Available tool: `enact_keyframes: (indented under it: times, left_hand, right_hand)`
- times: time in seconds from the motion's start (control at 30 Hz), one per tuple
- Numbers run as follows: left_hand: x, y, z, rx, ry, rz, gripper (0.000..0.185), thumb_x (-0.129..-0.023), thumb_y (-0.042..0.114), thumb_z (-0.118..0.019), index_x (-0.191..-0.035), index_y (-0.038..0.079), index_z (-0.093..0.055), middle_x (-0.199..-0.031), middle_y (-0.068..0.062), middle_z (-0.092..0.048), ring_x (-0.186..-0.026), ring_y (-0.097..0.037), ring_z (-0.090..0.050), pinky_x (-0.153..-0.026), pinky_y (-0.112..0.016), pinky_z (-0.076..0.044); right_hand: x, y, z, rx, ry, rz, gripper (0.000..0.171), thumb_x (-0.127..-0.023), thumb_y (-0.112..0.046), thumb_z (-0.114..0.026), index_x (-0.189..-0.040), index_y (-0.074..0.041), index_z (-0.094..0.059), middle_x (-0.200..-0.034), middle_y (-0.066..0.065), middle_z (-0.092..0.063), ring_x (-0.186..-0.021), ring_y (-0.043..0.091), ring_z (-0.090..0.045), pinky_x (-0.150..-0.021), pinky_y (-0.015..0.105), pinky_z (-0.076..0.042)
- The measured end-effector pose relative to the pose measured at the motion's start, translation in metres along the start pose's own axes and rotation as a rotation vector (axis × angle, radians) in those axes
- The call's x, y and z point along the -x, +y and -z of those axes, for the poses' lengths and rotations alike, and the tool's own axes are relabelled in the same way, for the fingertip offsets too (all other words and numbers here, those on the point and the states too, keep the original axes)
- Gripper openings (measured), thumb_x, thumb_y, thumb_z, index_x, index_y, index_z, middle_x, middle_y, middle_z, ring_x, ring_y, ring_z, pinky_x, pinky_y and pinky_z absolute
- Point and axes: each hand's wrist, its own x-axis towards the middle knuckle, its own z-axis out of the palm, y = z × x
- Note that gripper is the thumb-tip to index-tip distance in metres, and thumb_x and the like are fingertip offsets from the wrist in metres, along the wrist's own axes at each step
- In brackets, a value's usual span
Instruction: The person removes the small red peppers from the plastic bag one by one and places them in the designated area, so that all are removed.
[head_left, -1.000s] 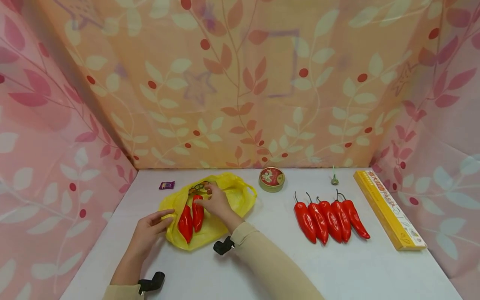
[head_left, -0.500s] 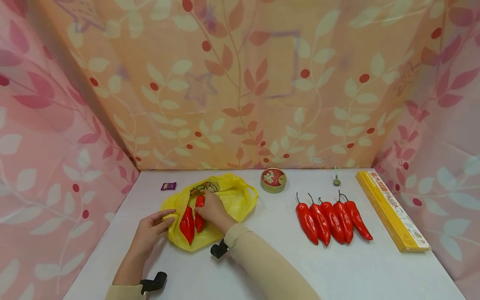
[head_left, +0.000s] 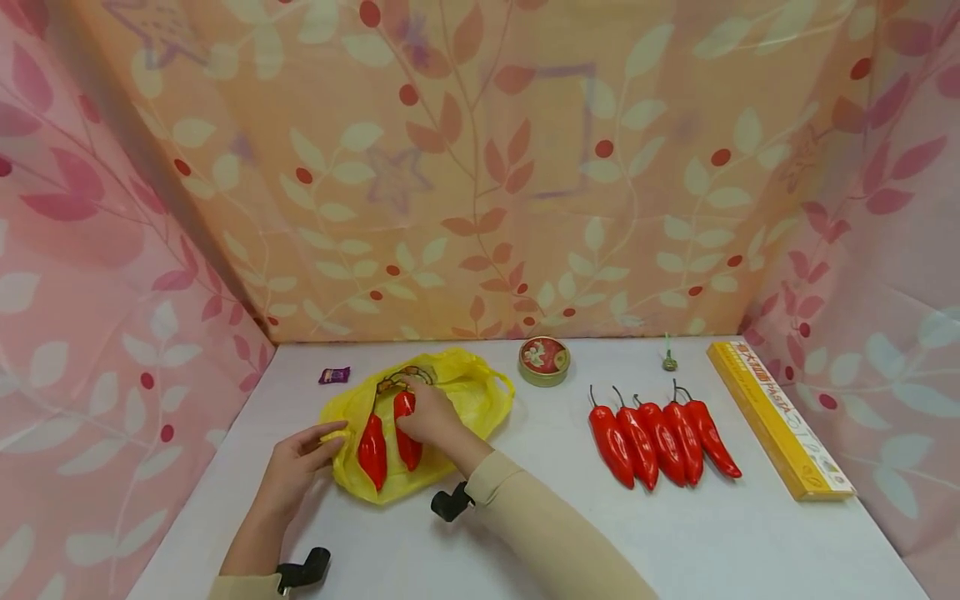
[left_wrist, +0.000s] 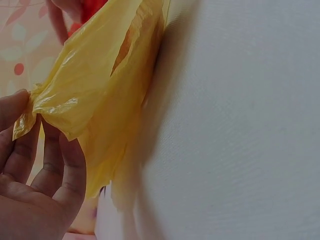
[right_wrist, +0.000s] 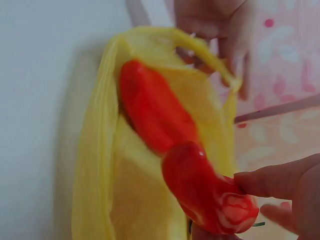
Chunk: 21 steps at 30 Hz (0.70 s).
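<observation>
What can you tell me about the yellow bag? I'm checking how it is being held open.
The yellow bag is thin, glossy, crinkled plastic with loop handles and a small printed picture near its far end. It lies flat on the white table, its mouth open toward the person. The left hand pinches its near left edge and lifts it. Two red peppers sit in the opening: one lies loose, the other is held by the right hand, which rests over the bag.

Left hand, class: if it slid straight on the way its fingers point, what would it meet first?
The left hand already pinches the yellow bag's edge; straight on, it would probably meet the nearer red pepper inside, though depth is unclear.
</observation>
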Motion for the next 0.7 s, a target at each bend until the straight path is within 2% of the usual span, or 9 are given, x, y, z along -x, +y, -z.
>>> enact_keyframes:
  times: [0.23, 0.5, 0.7]
  left_hand:
    - [0.001, 0.002, -0.001, 0.012, 0.006, 0.020, 0.049, -0.099, 0.032, -0.066, -0.143, 0.012, -0.057, -0.151, -0.010, -0.048, -0.113, -0.010, -0.060, -0.094, -0.020, -0.054]
    - [0.001, 0.001, -0.001, -0.011, 0.003, 0.025, 0.049, -0.099, 0.033, -0.066, -0.143, 0.013, -0.058, -0.152, -0.011, -0.047, -0.117, -0.015, -0.058, -0.094, -0.021, -0.055]
    - [0.001, -0.001, 0.000, -0.018, 0.002, 0.033, 0.050, -0.099, 0.035, -0.066, -0.143, 0.013, -0.057, -0.153, -0.012, -0.045, -0.118, -0.015, -0.058, -0.093, -0.021, -0.055]
  right_hand:
    - [0.027, 0.001, 0.021, -0.088, -0.021, 0.109, 0.052, -0.092, -0.018, -0.069, -0.142, -0.028, -0.058, -0.139, 0.003, -0.060, -0.108, 0.018, -0.059, -0.078, 0.030, -0.062]
    - [0.052, 0.011, 0.048, -0.152, -0.029, 0.158, 0.052, -0.092, -0.024, -0.072, -0.142, -0.030, -0.058, -0.129, 0.005, -0.063, -0.102, 0.020, -0.061, -0.064, 0.025, -0.060]
    - [0.068, 0.025, 0.070, -0.157, 0.000, 0.157, 0.052, -0.091, -0.030, -0.073, -0.141, -0.025, -0.058, -0.126, 0.006, -0.065, -0.106, 0.024, -0.062, -0.065, 0.029, -0.061]
